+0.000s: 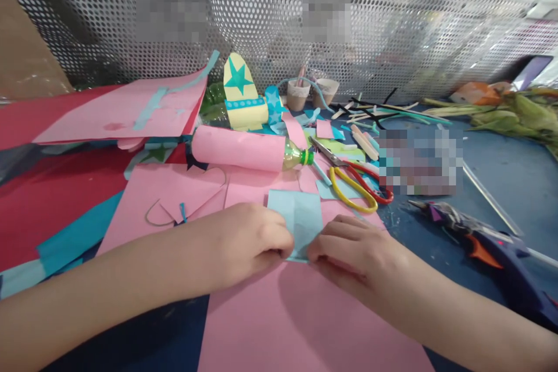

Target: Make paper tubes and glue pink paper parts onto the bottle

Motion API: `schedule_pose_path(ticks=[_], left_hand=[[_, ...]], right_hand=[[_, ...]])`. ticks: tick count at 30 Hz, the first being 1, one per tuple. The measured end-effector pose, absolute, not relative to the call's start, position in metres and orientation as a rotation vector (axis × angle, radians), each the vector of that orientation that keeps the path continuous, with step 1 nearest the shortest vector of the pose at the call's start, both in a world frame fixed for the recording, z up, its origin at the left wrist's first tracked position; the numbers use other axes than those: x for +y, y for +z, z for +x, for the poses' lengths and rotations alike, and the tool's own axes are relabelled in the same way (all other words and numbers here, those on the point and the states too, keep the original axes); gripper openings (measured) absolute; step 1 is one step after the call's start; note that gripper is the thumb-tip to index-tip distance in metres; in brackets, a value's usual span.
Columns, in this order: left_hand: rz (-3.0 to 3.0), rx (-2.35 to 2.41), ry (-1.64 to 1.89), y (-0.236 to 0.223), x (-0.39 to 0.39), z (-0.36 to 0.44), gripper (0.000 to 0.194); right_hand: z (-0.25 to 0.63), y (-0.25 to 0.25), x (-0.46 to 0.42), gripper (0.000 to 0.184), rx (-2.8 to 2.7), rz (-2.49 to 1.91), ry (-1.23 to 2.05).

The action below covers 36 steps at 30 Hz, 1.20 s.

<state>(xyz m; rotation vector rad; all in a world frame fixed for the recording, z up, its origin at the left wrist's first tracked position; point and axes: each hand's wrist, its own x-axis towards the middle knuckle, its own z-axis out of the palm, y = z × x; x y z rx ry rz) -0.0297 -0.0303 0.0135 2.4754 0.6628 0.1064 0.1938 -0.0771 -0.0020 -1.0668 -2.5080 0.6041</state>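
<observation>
A light blue piece of paper (300,215) lies over a pink sheet (279,319) in front of me, with a faint crease down its middle. My left hand (261,238) is closed at the paper's lower left edge, fingertips curled onto it. At its lower right edge my right hand (349,250) pinches the paper, fingers pressed together. The thumbs are mostly hidden. Just beyond lies a bottle wrapped in pink paper (239,148), its green cap pointing right. Scissors with yellow and red handles (349,177) rest right of the bottle, blades partly apart.
A hot glue gun (488,250) lies on the blue table at right, near a clear glue stick (492,197). Pink sheets (131,104) are stacked at left. Paper cups (299,95), a yellow paper shape with a star (241,84) and corn husks (514,116) stand or lie behind.
</observation>
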Motion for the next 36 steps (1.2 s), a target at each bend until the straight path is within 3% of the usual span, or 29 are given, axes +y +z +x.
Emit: schedule_pose_path(ticks=[4, 22, 36], left_hand=[[2.503, 0.659, 0.104, 0.016, -0.032, -0.027, 0.021], [2.718, 0.624, 0.019, 0.011, -0.033, -0.024, 0.021], [2.686, 0.608, 0.165, 0.012, -0.031, -0.027, 0.02]], right_hand=[[0.196, -0.004, -0.077, 0.011, -2.569, -1.015, 0.453], [0.192, -0.005, -0.08, 0.02, -2.624, -0.886, 0.053], [0.185, -0.01, -0.081, 0.015, -2.494, -0.997, 0.167]])
